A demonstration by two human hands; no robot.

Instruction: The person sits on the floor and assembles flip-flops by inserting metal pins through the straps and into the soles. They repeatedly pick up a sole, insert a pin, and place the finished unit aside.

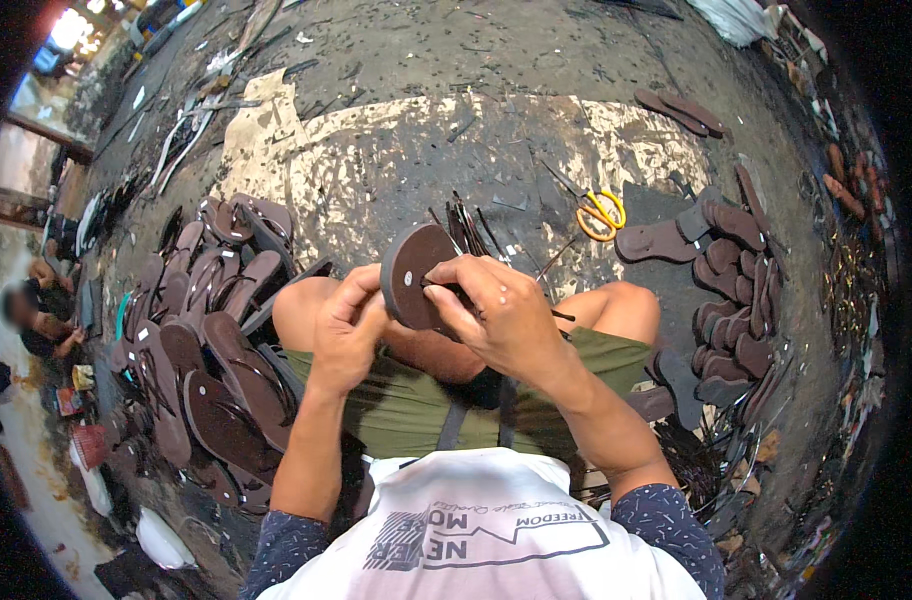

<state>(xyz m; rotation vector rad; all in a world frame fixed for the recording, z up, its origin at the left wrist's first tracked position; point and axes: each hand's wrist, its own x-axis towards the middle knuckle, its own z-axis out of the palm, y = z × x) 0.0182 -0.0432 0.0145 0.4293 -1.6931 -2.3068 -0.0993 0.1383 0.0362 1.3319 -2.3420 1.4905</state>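
A dark brown flip-flop sole (412, 268) with a grey edge is held up over my lap, tilted, a small pale oval mark on its face. My left hand (348, 325) grips its left edge between thumb and fingers. On the sole's face, the thumb and forefinger of my right hand (506, 312) are pinched together around something dark and small. What that is cannot be made out behind the fingers. A short dark tip shows beside the right wrist. Just beyond the sole lies a bunch of thin black straps (466, 226) on the floor.
Yellow-handled scissors (602, 216) lie ahead to the right. Strapped brown flip-flops (238, 410) are heaped at my left. Loose soles (728, 325) are stacked at my right, with more dark straps (698, 462) nearer me. Another sole pair (680, 112) lies farther off. Another person (44, 315) sits far left.
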